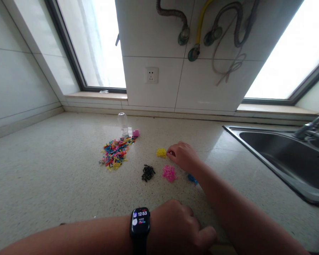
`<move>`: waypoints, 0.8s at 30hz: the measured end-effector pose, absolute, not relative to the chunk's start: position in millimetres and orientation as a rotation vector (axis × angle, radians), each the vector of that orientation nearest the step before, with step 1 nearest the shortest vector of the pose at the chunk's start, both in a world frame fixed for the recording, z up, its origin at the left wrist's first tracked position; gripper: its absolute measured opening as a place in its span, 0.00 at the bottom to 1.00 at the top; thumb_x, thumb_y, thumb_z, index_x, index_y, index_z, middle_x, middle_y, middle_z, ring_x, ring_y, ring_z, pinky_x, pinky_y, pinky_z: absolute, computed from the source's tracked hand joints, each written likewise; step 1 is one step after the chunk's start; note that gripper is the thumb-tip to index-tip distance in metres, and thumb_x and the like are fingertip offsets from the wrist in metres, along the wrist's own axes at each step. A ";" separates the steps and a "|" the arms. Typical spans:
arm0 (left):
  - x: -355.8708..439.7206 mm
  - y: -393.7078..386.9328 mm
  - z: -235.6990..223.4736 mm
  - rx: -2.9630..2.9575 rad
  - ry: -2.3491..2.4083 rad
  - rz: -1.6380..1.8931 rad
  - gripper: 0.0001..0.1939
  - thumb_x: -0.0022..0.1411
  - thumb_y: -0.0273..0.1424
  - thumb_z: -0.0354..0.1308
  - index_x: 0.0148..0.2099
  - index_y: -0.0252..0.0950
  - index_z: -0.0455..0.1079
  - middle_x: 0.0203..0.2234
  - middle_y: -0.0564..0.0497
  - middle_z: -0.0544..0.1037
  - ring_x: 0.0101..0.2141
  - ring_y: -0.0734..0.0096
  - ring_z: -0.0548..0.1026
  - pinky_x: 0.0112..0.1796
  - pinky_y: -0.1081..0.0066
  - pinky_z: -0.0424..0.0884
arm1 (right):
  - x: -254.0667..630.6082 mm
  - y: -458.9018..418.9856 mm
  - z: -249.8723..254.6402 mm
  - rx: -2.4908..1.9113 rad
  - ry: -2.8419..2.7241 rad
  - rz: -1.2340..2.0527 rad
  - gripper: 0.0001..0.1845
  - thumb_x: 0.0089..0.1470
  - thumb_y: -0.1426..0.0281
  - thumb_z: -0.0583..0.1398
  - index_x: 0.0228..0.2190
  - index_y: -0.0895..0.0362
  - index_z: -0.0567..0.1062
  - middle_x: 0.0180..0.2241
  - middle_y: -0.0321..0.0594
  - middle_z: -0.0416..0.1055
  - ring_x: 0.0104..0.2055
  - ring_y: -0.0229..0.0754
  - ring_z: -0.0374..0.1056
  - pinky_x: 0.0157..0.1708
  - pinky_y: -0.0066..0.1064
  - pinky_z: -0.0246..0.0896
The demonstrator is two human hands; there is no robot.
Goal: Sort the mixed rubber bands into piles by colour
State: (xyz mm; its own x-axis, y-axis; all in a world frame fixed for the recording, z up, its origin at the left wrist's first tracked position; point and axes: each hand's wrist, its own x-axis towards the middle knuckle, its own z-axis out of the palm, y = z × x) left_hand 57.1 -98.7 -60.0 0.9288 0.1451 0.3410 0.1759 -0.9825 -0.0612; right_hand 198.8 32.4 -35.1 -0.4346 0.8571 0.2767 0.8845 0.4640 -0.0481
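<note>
Over the pale speckled counter, my right hand (184,156) reaches in from the right, thumb and fingers pinched beside a small pile of yellow rubber bands (161,152). Whatever sits in that pinch is too small to make out. Below it lie a pink rubber-band pile (169,173) and a black one (148,172). A blue pile (192,179) is partly covered by my right forearm. My left hand (177,226), a watch (140,222) on its wrist, is curled closed near the bottom edge; its palm side is hidden. Further left spreads a mixed-colour heap of rubber bands (115,153).
Behind the mixed heap are a clear plastic bottle (122,124) and a pink cap (135,133). A steel sink (281,152) with a faucet (312,126) occupies the right side. The tiled wall carries a socket (151,75) and hoses (202,21).
</note>
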 end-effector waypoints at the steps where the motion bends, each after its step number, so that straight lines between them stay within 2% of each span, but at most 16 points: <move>1: 57.1 -98.8 -59.9 -2.998 -0.248 -0.519 0.09 0.68 0.38 0.49 0.40 0.38 0.60 0.17 0.57 0.69 0.20 0.69 0.71 0.16 0.66 0.44 | 199.3 32.3 -34.8 -1.478 -2.469 -0.136 0.10 0.59 0.66 0.60 0.35 0.54 0.82 0.33 0.42 0.80 0.38 0.45 0.69 0.39 0.33 0.56; 13: 57.5 -99.0 -56.2 -3.013 -0.241 -0.532 0.09 0.67 0.37 0.51 0.40 0.37 0.60 0.18 0.57 0.70 0.20 0.69 0.71 0.16 0.66 0.49 | 222.2 39.4 -31.8 -1.490 -2.305 0.011 0.12 0.59 0.66 0.57 0.33 0.54 0.81 0.28 0.40 0.78 0.36 0.43 0.69 0.37 0.31 0.57; 19: 57.4 -100.6 -57.6 -3.009 -0.254 -0.546 0.08 0.66 0.37 0.51 0.40 0.37 0.60 0.19 0.58 0.69 0.21 0.70 0.71 0.16 0.66 0.47 | 246.7 58.4 -40.0 -1.573 -2.040 0.101 0.13 0.57 0.64 0.58 0.34 0.55 0.81 0.29 0.41 0.78 0.33 0.42 0.71 0.34 0.31 0.59; 24: 57.3 -99.9 -58.7 -2.992 -0.261 -0.607 0.10 0.64 0.38 0.54 0.39 0.37 0.61 0.18 0.58 0.68 0.20 0.70 0.69 0.15 0.66 0.45 | 268.4 78.3 -54.7 -1.611 -1.870 0.299 0.15 0.55 0.63 0.58 0.33 0.58 0.81 0.30 0.44 0.79 0.32 0.43 0.72 0.33 0.32 0.61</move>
State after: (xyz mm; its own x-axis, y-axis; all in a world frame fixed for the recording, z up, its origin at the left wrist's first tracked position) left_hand 57.3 -99.9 -58.7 0.9070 0.1509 0.3931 0.1816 -0.9825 -0.0420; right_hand 268.4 78.3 -54.7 -0.0401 0.9469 0.3190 0.8005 0.2215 -0.5570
